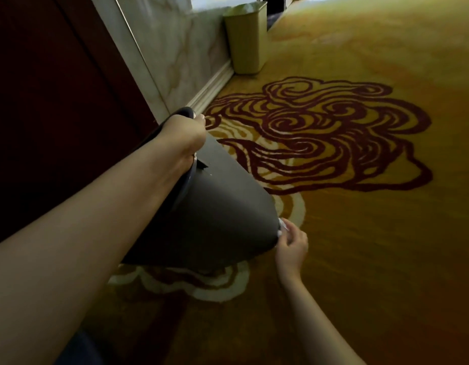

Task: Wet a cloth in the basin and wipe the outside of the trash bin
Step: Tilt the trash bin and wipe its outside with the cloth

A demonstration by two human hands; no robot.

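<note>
Dark grey plastic, matte and smooth, the trash bin (215, 206) is tipped steeply on the carpet (359, 233), its mouth toward the wall; its inside and base are hidden. The left hand (186, 133) grips the rim, fingers curled over the edge. The right hand (291, 243) presses a pale cloth (282, 227) against the bin's bottom edge, closed around it; only a scrap of the cloth shows. Open carpet spreads to the right. A beige bin (247, 40) stands well apart by the marble wall (180, 48).
</note>
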